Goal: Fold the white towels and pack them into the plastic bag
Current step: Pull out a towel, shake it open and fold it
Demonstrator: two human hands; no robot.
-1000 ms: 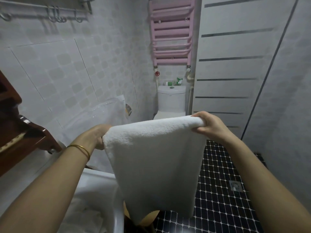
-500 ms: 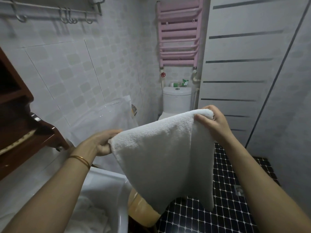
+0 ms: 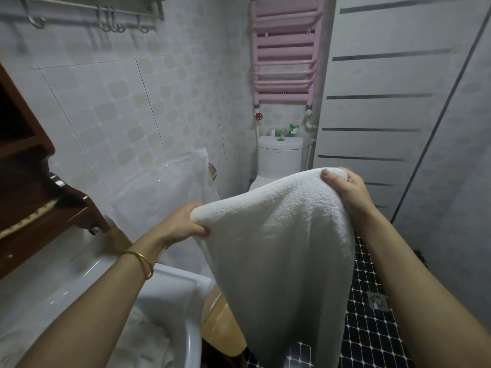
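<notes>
A white towel (image 3: pixel 281 251) hangs in the air in front of me, doubled over along its top edge. My left hand (image 3: pixel 183 224) pinches its upper left corner. My right hand (image 3: pixel 345 187) grips the upper right corner, held higher than the left. A large clear plastic bag (image 3: pixel 162 197) leans against the tiled wall behind my left hand, standing on the sink counter. More white towels (image 3: pixel 143 341) lie crumpled in the sink basin at the lower left.
A white sink (image 3: pixel 175 285) sits at the lower left under a dark wooden cabinet (image 3: pixel 29 197). A toilet (image 3: pixel 279 158) stands at the back below a pink towel radiator (image 3: pixel 285 51). A frosted shower partition (image 3: pixel 385 115) lines the right. A tan object (image 3: pixel 223 328) is beside the sink.
The towel's left corner has dropped and its right corner has stayed high, so the top edge now slopes. My hands have come a little closer together and the towel sags between them.
</notes>
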